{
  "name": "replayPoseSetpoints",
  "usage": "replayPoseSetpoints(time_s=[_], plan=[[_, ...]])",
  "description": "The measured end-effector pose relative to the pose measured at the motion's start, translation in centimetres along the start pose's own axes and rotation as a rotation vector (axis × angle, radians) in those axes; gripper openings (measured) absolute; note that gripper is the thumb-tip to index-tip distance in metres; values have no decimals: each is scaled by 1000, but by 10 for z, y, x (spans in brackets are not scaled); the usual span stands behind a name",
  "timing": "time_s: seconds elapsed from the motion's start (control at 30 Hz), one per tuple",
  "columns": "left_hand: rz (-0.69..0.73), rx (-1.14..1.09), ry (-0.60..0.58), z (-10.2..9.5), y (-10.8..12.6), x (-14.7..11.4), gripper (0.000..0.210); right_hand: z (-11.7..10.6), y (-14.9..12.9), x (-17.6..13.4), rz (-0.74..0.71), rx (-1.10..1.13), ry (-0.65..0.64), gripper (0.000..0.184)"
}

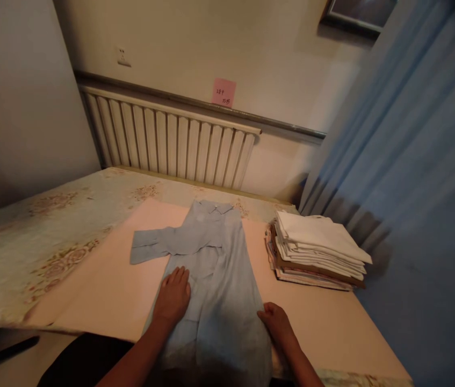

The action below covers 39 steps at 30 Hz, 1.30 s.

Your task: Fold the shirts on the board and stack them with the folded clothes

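A light blue collared shirt lies lengthwise, its collar at the far end and its lower part reaching my side of the table. One sleeve crosses the upper part and sticks out to the left. The shirt's right side runs in a long slanting edge with soft creases. Flat on the left part of the cloth rests my left hand, fingers stretched out. My right hand is at the right edge, thumb and fingers pinched on the fabric there. The bottom of the shirt is in shadow.
A pale pink sheet lies under the shirt, over a flowered tablecloth. To the right stands a stack of folded cloth, beside a blue curtain. Behind the table are a radiator and a wall with a pink note.
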<state>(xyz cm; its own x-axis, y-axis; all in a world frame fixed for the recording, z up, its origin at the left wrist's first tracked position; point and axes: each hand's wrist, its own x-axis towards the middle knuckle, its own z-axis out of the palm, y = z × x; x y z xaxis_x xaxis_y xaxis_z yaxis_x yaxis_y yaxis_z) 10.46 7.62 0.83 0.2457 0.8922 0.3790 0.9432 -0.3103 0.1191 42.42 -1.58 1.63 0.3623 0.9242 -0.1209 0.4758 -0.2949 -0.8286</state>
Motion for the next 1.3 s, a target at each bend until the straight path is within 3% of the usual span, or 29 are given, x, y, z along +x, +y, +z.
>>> replayPoseSetpoints(time_s=[0.1, 0.23, 0.33, 0.47, 0.63, 0.73, 0.9, 1.1, 1.3], plan=[[-1, -1, -6, -1, 0, 0, 43, -10, -9, -8, -97, -150, 96, 6], [-4, 2, -6, -1, 1, 0, 43, -11, -27, -16, -287, -293, 214, 20], [-7, -4, -7, -1, 2, 0, 43, -2, -30, -15, -363, -308, 146, 19], [-17, -22, -16, -1, 2, -1, 43, 6, -33, -3, -343, -384, -7, 9], [-15, -3, -14, 1, 0, 0, 43, 10, -68, 28, -370, -318, 46, 14], [-24, -11, -16, 3, -1, 0, 42, 25, -101, 53, -432, -324, 63, 17], [-31, -21, -4, 4, -1, -1, 42, 68, -139, 97, -484, -428, 86, 17], [-26, -20, 4, 7, -2, -3, 43, 110, -147, 131, -518, -598, 116, 19], [-26, -40, 18, 6, -2, -5, 43, 125, -144, 150, -515, -644, 79, 11]])
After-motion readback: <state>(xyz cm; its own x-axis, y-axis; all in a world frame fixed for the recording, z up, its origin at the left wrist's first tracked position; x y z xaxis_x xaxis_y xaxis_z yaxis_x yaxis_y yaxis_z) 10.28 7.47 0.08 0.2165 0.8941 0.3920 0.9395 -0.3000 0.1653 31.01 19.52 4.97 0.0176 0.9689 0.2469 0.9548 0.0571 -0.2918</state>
